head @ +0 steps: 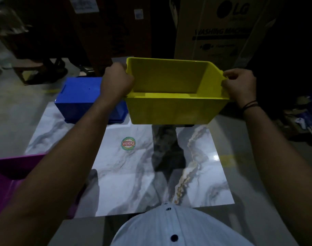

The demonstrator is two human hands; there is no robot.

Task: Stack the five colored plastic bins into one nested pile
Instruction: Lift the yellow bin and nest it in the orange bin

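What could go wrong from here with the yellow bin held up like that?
1. The yellow bin hangs only from the left hand and right hand pinching its end rims; a slip would likely drop it onto the marble tile.
2. The blue bin lies upside down, so nesting fails unless it is flipped.
3. The purple bin sits under the left forearm and could be knocked.

"LG" carton (221, 32); "Patelsa" sticker (128, 143)

Purple bin (8, 176) cut by left edge
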